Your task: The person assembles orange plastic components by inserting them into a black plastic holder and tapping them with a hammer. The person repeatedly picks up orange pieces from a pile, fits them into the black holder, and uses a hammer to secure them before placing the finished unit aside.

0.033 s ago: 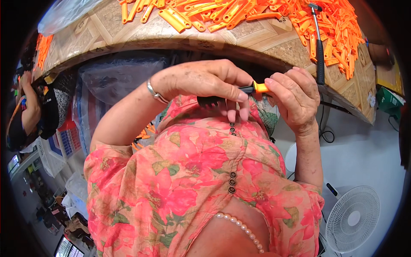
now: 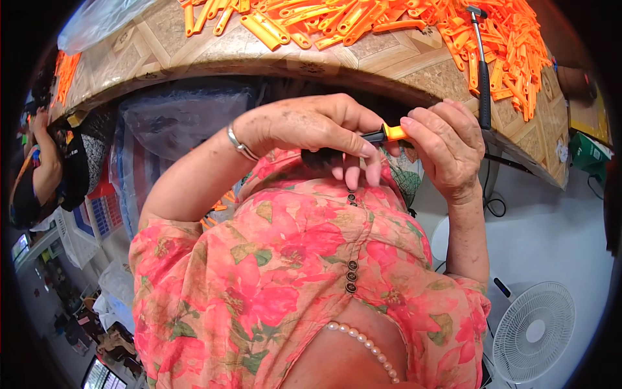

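Observation:
Between my hands is a tool with a black shaft and head (image 2: 317,157) and an orange handle (image 2: 393,132). My left hand (image 2: 314,123), a bracelet at its wrist, is closed on the black shaft, with the lower fingers hanging loosely curled. Part of the black head lies behind that hand, so its exact kind is hard to make out. My right hand (image 2: 447,146) wraps round the orange handle, hiding most of it. The tool is held in front of my body, just short of the table edge.
A large pile of orange plastic handles (image 2: 350,19) covers the table (image 2: 214,52). A hammer (image 2: 483,84) lies at its right edge. A clear plastic bag (image 2: 97,26) is at the far left. Another person's arm (image 2: 45,172) shows at left; a white fan (image 2: 535,330) stands lower right.
My left hand has shifted very slightly and its lower fingers have moved. The black head has turned a little, so its toothed edge no longer shows clearly. My right hand stays put.

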The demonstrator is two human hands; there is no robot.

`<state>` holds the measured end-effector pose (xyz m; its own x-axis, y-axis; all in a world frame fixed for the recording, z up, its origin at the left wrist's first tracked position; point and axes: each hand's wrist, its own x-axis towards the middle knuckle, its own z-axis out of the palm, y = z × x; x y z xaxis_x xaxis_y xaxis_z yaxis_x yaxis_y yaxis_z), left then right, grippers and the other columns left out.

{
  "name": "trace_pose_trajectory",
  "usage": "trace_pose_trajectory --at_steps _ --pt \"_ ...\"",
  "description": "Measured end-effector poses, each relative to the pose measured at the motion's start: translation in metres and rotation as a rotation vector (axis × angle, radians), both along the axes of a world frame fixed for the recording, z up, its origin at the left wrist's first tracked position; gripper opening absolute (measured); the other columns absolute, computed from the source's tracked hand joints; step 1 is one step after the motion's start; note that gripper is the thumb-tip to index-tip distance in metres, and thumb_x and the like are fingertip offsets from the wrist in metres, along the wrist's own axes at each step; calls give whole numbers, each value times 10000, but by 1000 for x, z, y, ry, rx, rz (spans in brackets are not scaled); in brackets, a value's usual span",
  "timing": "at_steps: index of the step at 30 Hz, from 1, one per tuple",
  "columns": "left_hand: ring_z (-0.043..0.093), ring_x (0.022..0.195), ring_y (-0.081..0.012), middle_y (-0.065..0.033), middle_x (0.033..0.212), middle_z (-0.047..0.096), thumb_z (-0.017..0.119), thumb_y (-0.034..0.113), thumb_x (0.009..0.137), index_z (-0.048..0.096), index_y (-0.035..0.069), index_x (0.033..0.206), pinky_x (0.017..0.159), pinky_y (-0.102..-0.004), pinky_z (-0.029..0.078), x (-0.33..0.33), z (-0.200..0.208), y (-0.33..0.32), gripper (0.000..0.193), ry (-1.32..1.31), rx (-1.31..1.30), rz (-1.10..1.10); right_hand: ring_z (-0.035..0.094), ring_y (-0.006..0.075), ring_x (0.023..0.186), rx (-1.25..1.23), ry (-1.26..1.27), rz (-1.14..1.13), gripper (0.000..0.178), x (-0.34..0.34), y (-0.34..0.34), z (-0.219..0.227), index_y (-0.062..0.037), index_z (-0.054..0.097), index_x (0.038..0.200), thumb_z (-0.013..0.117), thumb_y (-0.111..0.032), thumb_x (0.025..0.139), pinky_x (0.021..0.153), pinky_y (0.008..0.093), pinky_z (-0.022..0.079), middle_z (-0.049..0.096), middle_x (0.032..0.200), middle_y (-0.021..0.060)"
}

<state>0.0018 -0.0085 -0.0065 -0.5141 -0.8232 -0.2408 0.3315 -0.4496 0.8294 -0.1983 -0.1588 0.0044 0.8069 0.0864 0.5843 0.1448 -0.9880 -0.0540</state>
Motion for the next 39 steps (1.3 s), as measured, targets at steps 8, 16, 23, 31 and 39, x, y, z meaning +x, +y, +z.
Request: trace_pose_trajectory --at_steps 8,16,23,31,39 --pt "709 719 -173 -200 990 696 485 189 1014 467 10 1356 544 -203 514 -24 -5 -3 387 250 63 326 641 232 1047 -6 -32 -132 290 8 -15 -4 -121 688 1045 708 -76 760 953 399 496 689 1114 36" --pt "674 682 -107 -138 959 711 492 103 992 529 21 1293 594 -217 533 -31 -1 -11 314 -87 164 572 623 303 1002 11 30 -653 356 -3 -58 0 -104 616 1201 685 -154 856 916 425 471 653 1050 123" --pt "674 682 -103 -140 966 717 480 72 975 544 30 1274 603 -214 534 -41 -4 -17 309 -91 178 661 627 262 802 445 194 -773 336 6 -72 8 -77 615 1138 717 -240 862 738 385 502 658 900 123" --pt "679 689 -107 -128 970 717 466 89 967 545 -13 1243 610 -204 527 -46 4 -24 305 -68 229 753 461 81 670 793 80 -602 330 -4 -86 8 -80 587 1217 650 -150 901 604 253 411 515 716 -14" --pt "668 698 -110 -131 990 716 465 98 968 552 -3 1224 599 -211 515 -49 10 -28 289 -70 271 779 575 157 906 889 317 -348 509 -47 -21 13 -73 471 1429 514 7 928 822 283 473 603 1083 85"
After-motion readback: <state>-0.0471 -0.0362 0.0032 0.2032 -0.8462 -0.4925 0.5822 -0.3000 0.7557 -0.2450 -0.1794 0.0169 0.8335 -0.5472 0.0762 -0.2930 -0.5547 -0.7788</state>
